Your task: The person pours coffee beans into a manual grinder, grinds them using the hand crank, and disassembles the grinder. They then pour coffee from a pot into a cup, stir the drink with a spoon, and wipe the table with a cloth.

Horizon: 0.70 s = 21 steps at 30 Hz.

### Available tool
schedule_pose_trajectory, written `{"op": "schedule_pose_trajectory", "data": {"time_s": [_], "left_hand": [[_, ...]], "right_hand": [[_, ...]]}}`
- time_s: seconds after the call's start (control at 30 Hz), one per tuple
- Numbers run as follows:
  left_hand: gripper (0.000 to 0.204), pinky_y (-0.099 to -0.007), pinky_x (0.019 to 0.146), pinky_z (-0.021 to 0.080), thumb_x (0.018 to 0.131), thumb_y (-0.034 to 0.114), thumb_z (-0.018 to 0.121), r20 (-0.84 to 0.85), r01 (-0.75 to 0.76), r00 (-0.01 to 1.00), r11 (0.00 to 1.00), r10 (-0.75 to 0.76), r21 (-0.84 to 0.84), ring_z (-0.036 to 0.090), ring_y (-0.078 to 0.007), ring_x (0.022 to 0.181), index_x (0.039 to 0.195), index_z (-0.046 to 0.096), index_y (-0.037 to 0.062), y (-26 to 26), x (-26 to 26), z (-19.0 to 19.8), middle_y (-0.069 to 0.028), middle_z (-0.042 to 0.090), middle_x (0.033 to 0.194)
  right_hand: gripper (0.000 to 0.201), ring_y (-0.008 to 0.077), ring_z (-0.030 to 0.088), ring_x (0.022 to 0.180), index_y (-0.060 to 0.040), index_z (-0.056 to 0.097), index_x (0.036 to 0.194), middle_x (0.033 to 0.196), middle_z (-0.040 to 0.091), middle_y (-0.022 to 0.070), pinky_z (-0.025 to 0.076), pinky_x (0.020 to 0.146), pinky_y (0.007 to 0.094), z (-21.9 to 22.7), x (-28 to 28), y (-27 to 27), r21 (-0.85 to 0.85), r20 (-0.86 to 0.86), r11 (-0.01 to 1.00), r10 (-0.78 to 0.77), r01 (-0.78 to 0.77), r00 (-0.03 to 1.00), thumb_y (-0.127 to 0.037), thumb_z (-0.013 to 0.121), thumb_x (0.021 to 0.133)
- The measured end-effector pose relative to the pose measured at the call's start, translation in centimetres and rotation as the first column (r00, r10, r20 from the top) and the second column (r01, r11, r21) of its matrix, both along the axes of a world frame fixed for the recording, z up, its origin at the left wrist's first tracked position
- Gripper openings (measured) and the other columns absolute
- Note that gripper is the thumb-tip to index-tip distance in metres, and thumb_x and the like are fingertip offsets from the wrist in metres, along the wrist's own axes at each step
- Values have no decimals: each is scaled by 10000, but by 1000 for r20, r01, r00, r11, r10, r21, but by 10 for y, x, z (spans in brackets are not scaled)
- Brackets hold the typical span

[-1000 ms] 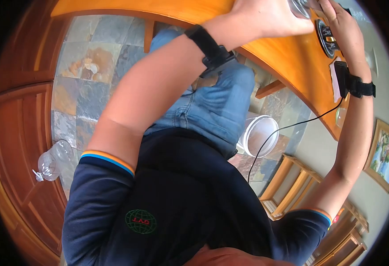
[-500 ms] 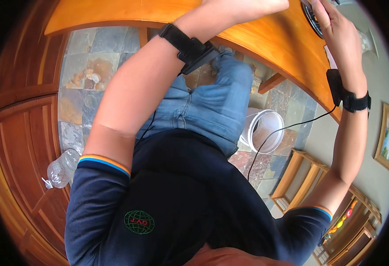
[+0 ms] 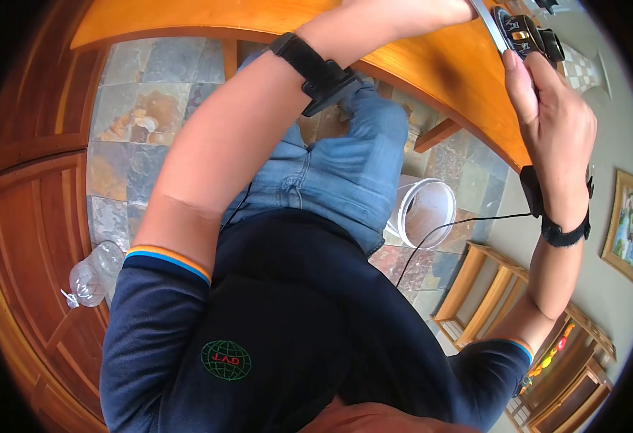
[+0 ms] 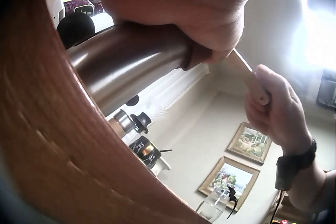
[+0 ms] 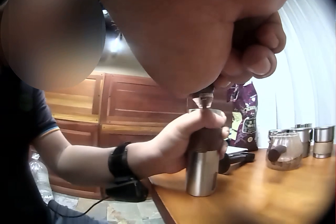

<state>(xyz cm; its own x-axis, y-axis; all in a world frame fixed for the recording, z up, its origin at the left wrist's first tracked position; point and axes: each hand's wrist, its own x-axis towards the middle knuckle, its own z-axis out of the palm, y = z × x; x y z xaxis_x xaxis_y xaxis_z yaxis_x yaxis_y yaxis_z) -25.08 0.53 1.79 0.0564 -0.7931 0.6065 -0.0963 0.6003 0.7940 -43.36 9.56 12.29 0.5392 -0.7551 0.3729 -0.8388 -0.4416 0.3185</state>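
Observation:
My left hand (image 5: 168, 145) grips a hand coffee grinder (image 5: 202, 174), a steel cylinder with a brown band, upright on the table (image 5: 252, 192). In the left wrist view that steel body (image 4: 136, 66) shows below the hand's palm. A flat metal crank (image 3: 491, 27) runs from the grinder's top to my right hand (image 3: 558, 123). The right fingers curl round the crank's outer end, where a rivet shows in the left wrist view. In the head view the grinder is cut off by the top edge, as is part of my left hand (image 3: 417, 16).
Beyond the crank stands a black container with gold markings (image 3: 521, 36). A purple bag (image 5: 244, 119), a glass pot with a brown handle (image 5: 286, 150) and steel cups (image 5: 323, 142) stand further along the table. A white bucket (image 3: 428, 213) is on the floor; a thin cable (image 3: 460, 221) hangs from my right wrist.
My right hand has come toward my body, swinging the crank into fuller view. The left hand has shifted up and left in the head view and still holds the grinder.

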Motion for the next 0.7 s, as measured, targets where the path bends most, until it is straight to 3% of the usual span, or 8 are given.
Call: {"op": "schedule_pose_trajectory", "data": {"time_s": [0.07, 0.13, 0.2, 0.27, 0.33, 0.4, 0.57, 0.7], "left_hand": [[303, -380, 782, 587, 790, 186, 779, 0, 45, 999, 995, -45, 85, 739, -300, 875, 1035, 644, 72, 5, 3, 6, -167, 738, 908], [294, -391, 782, 582, 797, 202, 780, 51, -14, 999, 988, 6, 155, 735, -313, 880, 1021, 640, 72, 11, 2, 15, -172, 737, 911], [288, -402, 783, 577, 803, 218, 782, 105, -76, 993, 971, 54, 225, 731, -326, 884, 1006, 637, 73, 10, -2, 15, -177, 736, 913], [323, -428, 781, 563, 809, 260, 790, -38, 87, 996, 984, -82, 153, 717, -362, 895, 1010, 623, 70, 10, -1, 11, -190, 730, 915], [339, -449, 771, 553, 823, 274, 782, -23, 104, 995, 980, -101, 167, 706, -390, 893, 1030, 610, 69, 16, 8, 16, -198, 724, 908], [305, -453, 770, 550, 845, 253, 755, 79, 151, 981, 949, -179, 276, 702, -400, 890, 1030, 602, 65, 25, 24, 33, -197, 722, 898], [367, -462, 760, 556, 837, 321, 734, 31, 182, 983, 983, -183, 28, 704, -408, 882, 1026, 591, 40, 24, 26, 13, -234, 712, 912], [389, -421, 716, 568, 733, 354, 733, 160, 156, 974, 987, -159, 30, 731, -337, 806, 996, 717, 67, -3, 1, -21, -156, 733, 800]], "right_hand": [[457, 320, 564, 554, -103, 538, 729, 606, 546, 74, 441, 492, 402, 2, 7, 5, -21, -47, 1000, 19, -20, 999, -468, 652, 978], [443, 302, 559, 539, -105, 531, 708, 603, 536, 69, 435, 490, 396, 5, 17, 8, -26, -69, 999, 34, -36, 997, -438, 699, 948], [437, 281, 549, 514, -111, 523, 693, 585, 516, 61, 428, 482, 388, 8, 28, 10, -18, -76, 980, 197, -199, 978, -422, 734, 916], [418, 254, 547, 506, -125, 525, 683, 575, 505, 46, 430, 479, 371, 9, 41, 13, -8, -100, 968, 247, -249, 964, -397, 772, 882], [360, 278, 487, 536, -67, 531, 713, 602, 462, 85, 403, 504, 371, 12, 56, 14, 86, -36, 942, 328, -324, 944, -249, 779, 899], [344, 266, 473, 531, -68, 540, 711, 598, 456, 75, 396, 498, 365, 13, 69, 6, 89, -33, 921, 383, -379, 923, -226, 801, 870], [345, 264, 467, 539, -68, 549, 736, 617, 444, 83, 382, 491, 362, 20, 90, -6, 147, -87, 893, 440, -425, 894, -259, 803, 873], [350, 269, 473, 546, -69, 554, 755, 635, 452, 82, 385, 497, 364, 21, 104, -18, 166, -77, 866, 488, -472, 869, -283, 802, 879]]}}
